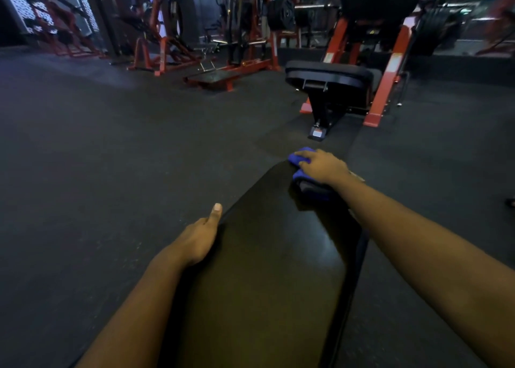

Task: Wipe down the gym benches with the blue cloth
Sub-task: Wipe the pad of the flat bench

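A long black padded bench point(267, 256) runs away from me in the lower middle of the head view. The blue cloth point(299, 160) lies bunched at the bench's far right end. My right hand point(323, 167) presses down on the cloth, fingers curled over it, so most of the cloth is hidden. My left hand point(199, 238) grips the bench's left edge, thumb lying along the top of the pad and fingers wrapped under the side.
Dark rubber floor point(97, 158) spreads to the left and ahead. Another black bench point(328, 75) on a red and black frame stands ahead to the right. Red weight machines point(167, 50) and plate racks line the back wall.
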### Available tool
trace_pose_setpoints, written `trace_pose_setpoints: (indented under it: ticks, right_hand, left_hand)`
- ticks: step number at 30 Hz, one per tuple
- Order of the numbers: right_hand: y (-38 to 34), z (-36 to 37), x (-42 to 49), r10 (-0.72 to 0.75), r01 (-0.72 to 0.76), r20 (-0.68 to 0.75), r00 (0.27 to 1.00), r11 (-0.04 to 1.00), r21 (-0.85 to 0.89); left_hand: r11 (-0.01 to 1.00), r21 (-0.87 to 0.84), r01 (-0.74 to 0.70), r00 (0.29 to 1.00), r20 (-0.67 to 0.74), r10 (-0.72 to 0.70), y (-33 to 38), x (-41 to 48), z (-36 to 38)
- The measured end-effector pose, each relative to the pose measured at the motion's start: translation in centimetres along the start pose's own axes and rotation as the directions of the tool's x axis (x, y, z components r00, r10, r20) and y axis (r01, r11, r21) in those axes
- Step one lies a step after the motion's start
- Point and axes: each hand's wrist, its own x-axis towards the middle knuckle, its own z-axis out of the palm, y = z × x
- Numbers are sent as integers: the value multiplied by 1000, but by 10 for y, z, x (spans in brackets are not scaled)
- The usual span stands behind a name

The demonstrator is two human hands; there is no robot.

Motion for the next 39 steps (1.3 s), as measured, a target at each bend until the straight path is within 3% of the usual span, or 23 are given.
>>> trace_pose_setpoints:
  ticks: [4,7,15,17,22,26,29,31,33,35,37,39]
  right_hand:
    - [55,-7,-33,183,-176,-91,979,981,79]
    - [69,3,-76,323,-275,-173,930,928,253]
    - [33,46,-197,388,-113,-296,873,751,651]
    - [40,37,-170,377,-133,-312,872,796,591]
    - [40,-5,-86,298,-247,-210,931,939,239]
    - [-38,6,-95,20,-20,-72,997,1000,-3]
    - [-91,29,-159,-172,173,26,985,985,-31]
    - [-97,34,-211,-218,218,-9,976,976,-27]
    - [-81,37,-247,-187,185,-93,978,982,-26]
    - [-54,34,-257,-47,52,-142,989,998,31]
    - [-24,37,-246,126,-92,-162,979,975,202]
    - [0,42,-222,234,-135,-235,943,918,373]
  left_hand:
    - [1000,23,-3,1000,-24,4,4,-6,1]
    - [999,43,1,1000,-26,0,6,-12,2]
    - [996,88,-20,998,-52,24,4,-12,4]
    - [995,100,-26,998,-57,32,2,-9,6]
    - [996,84,-15,998,-59,20,2,1,6]
    - [997,80,-13,997,-71,19,1,0,6]
    - [997,73,-5,997,-76,10,3,-5,6]
    - [997,74,-4,997,-78,10,4,-8,6]
    - [997,70,-9,996,-88,15,5,-12,6]
    - [997,72,-10,996,-82,16,3,-14,4]
    - [997,81,-13,997,-73,19,3,-16,5]
    - [996,87,-19,996,-81,26,2,-16,7]
